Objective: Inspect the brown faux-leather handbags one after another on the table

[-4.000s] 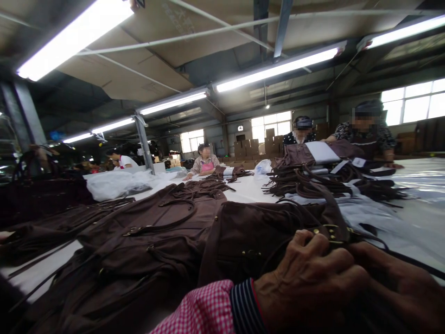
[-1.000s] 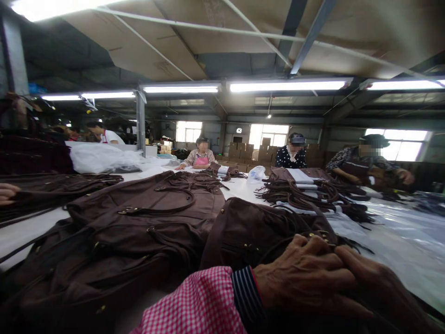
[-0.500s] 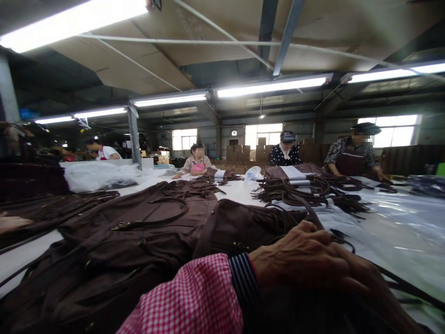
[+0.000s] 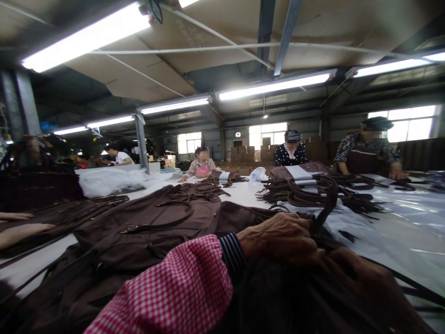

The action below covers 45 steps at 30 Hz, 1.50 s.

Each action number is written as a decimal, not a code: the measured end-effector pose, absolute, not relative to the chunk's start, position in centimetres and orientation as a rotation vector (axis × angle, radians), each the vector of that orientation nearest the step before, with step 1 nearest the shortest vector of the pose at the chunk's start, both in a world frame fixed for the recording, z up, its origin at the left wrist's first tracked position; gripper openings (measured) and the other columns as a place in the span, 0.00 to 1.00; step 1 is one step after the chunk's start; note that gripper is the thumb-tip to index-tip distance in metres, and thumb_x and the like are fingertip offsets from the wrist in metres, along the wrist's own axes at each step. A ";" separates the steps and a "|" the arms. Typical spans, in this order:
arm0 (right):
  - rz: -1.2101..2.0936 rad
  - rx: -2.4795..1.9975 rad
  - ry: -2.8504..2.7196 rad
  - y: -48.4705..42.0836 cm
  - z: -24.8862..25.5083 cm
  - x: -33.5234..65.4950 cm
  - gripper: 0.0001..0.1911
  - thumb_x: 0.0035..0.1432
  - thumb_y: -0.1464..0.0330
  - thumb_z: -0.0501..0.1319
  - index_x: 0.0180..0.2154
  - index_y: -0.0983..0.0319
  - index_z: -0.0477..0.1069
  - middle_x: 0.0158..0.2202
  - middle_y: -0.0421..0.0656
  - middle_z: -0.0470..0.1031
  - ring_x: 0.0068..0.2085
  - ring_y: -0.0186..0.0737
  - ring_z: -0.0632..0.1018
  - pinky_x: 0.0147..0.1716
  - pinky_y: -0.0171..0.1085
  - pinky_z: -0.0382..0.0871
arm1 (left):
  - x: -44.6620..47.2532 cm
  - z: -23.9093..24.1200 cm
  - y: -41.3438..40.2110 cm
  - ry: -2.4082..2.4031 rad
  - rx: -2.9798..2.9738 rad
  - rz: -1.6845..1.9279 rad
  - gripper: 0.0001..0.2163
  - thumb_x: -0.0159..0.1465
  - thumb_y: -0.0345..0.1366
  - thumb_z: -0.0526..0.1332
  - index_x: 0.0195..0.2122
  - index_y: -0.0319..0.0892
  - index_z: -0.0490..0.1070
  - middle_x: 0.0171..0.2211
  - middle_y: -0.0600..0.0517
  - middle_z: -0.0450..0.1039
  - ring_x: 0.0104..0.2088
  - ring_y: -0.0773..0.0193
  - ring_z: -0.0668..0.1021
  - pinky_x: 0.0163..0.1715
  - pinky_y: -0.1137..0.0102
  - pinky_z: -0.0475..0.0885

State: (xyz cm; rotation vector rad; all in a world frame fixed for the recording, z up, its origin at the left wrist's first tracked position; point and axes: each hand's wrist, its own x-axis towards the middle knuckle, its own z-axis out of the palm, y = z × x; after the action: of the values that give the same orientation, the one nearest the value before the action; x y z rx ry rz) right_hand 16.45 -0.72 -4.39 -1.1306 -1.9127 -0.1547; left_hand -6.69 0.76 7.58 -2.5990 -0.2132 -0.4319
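Observation:
My left hand (image 4: 280,239), below a pink checked sleeve, is closed on a brown bag (image 4: 278,297) in front of me. A dark strap (image 4: 327,208) sticks up just past its fingers. My right hand (image 4: 365,278) is dim and meets the left fingertips at the bag's upper edge; its fingers are curled in against the bag. What lies between the fingertips is hidden. Left of my hands, more brown bags with handles (image 4: 160,227) lie overlapping on the white table (image 4: 239,195).
Brown bags with white wraps are stacked (image 4: 295,178) ahead. Clear plastic sheeting (image 4: 410,218) covers the right side; a white plastic heap (image 4: 111,181) lies left. A co-worker's hands (image 4: 24,232) rest on a bag at far left. Several people stand or sit across the table.
My left hand has shifted left, and my right hand now shows beside it. The strap beyond them stands more upright. A co-worker's hands at left have come further into view.

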 end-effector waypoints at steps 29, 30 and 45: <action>-0.290 -0.942 -2.034 0.2 -4.1 15.3 0.13 0.63 0.69 0.52 0.43 0.54 0.73 0.35 0.44 0.77 0.34 0.45 0.81 0.27 0.37 0.71 | -5.2 3.9 2.9 -0.993 -2.894 -0.435 0.12 0.63 0.37 0.57 0.45 0.51 0.76 0.41 0.55 0.77 0.52 0.54 0.72 0.47 0.57 0.67; -0.287 -0.944 -2.023 0.2 -4.1 15.2 0.13 0.63 0.69 0.52 0.44 0.54 0.73 0.36 0.43 0.78 0.34 0.44 0.81 0.28 0.37 0.71 | -5.2 3.9 2.9 -0.995 -2.896 -0.443 0.11 0.64 0.37 0.56 0.45 0.51 0.76 0.41 0.54 0.77 0.52 0.54 0.72 0.47 0.57 0.67; -0.266 -1.018 -1.946 -0.3 -4.3 15.8 0.11 0.67 0.61 0.55 0.46 0.55 0.72 0.34 0.41 0.80 0.28 0.40 0.80 0.27 0.35 0.71 | -4.9 3.4 2.2 -1.010 -2.849 -0.531 0.07 0.67 0.36 0.56 0.42 0.47 0.72 0.41 0.53 0.78 0.49 0.54 0.72 0.45 0.57 0.64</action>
State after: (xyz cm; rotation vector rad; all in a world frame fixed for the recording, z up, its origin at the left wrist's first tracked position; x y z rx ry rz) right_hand 15.83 -0.29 -4.34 -1.0185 -1.9463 -0.2659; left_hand -4.85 2.25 3.38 -2.8486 -1.0098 -0.5307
